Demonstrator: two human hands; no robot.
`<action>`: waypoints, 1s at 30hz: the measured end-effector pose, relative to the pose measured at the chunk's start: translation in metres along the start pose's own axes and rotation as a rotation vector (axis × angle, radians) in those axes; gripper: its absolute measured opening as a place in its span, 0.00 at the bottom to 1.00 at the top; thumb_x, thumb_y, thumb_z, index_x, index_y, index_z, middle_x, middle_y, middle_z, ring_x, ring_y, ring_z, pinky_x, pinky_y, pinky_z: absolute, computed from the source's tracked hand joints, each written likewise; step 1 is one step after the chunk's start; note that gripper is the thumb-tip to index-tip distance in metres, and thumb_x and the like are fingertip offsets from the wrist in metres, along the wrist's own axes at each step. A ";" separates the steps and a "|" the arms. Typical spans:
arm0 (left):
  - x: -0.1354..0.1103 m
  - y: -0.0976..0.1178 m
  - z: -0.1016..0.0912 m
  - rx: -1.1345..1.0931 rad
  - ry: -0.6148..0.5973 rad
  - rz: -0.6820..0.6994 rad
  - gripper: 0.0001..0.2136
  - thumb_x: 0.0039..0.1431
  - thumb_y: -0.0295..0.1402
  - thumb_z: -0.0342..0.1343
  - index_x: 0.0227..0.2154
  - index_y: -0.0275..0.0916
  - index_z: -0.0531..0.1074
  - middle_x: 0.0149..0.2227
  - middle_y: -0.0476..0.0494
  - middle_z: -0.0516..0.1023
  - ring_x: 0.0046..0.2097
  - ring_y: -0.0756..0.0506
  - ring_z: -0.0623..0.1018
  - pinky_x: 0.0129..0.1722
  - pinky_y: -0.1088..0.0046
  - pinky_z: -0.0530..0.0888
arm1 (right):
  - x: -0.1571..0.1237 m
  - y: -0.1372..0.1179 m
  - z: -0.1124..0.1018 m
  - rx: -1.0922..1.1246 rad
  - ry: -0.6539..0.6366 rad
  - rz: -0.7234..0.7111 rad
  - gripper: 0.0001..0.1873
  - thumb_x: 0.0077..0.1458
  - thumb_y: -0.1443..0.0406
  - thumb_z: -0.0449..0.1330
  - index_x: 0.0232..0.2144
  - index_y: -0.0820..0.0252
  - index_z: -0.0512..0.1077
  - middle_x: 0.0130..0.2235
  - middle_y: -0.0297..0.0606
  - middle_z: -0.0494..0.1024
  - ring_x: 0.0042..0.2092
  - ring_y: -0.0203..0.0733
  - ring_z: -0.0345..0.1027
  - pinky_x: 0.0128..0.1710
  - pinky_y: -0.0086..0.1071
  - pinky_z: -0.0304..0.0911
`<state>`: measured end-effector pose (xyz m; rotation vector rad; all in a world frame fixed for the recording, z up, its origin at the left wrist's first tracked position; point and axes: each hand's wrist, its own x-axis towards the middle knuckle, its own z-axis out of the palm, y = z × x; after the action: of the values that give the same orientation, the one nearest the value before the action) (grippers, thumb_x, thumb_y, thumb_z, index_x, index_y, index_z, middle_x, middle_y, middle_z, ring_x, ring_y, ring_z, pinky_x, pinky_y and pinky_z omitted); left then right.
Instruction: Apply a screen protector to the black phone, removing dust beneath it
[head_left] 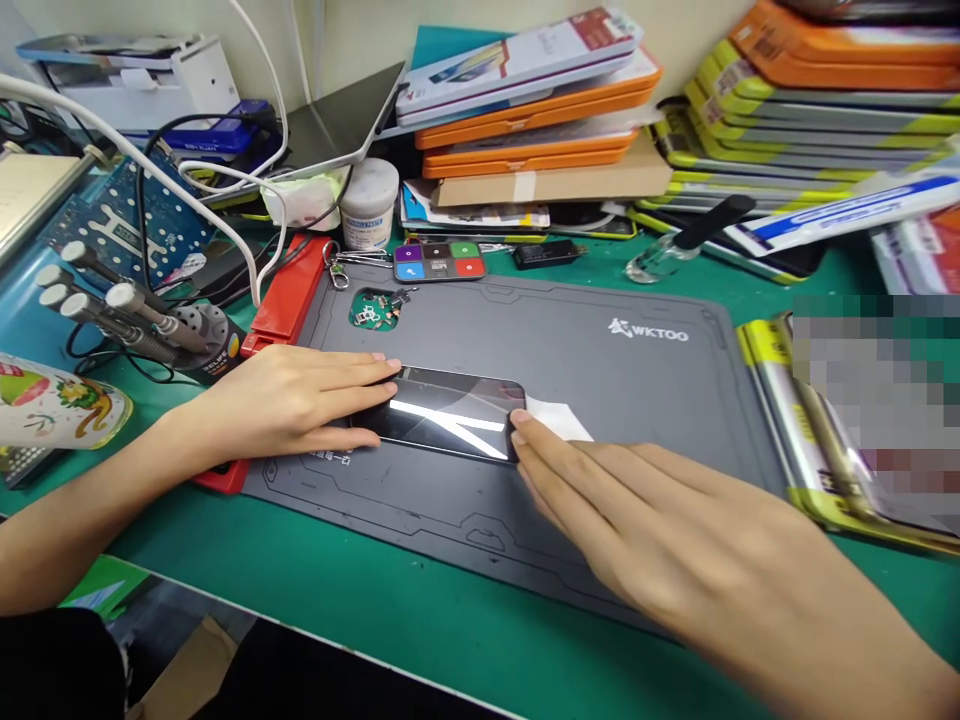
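A black phone lies screen-up on a grey work mat. My left hand rests flat on its left end, fingers stretched along the edges. My right hand reaches in from the right, fingers straight and together, fingertips touching the phone's right end. A small white sheet lies under those fingertips on the mat, beside the phone.
A red holder lies along the mat's left edge, with a stand of metal tool handles further left. Stacked orange and yellow-green boxes fill the back. A small glass bottle, a white jar and yellow packets surround the mat.
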<state>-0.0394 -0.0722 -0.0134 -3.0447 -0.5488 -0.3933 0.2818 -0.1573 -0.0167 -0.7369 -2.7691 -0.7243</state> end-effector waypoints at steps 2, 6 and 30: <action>0.000 0.000 0.001 -0.003 0.001 -0.005 0.18 0.71 0.42 0.59 0.57 0.38 0.77 0.62 0.40 0.78 0.62 0.41 0.79 0.61 0.64 0.79 | -0.001 0.000 0.001 -0.007 0.003 0.012 0.21 0.58 0.85 0.53 0.43 0.74 0.82 0.49 0.57 0.85 0.38 0.50 0.82 0.35 0.40 0.79; -0.001 -0.002 0.001 -0.019 -0.004 -0.009 0.19 0.71 0.42 0.59 0.58 0.37 0.76 0.62 0.39 0.78 0.63 0.41 0.78 0.62 0.63 0.79 | -0.003 0.000 0.003 -0.019 0.005 0.018 0.20 0.58 0.85 0.54 0.44 0.74 0.82 0.49 0.56 0.85 0.38 0.50 0.82 0.34 0.40 0.78; -0.002 -0.005 0.005 -0.171 -0.054 -0.101 0.23 0.70 0.45 0.59 0.60 0.37 0.72 0.64 0.34 0.75 0.64 0.37 0.75 0.63 0.54 0.77 | -0.001 -0.002 -0.001 0.031 0.021 0.061 0.14 0.61 0.81 0.58 0.45 0.75 0.81 0.49 0.55 0.85 0.40 0.50 0.81 0.38 0.41 0.75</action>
<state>-0.0422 -0.0675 -0.0188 -3.2080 -0.7098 -0.3802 0.2822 -0.1598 -0.0165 -0.7994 -2.7192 -0.6715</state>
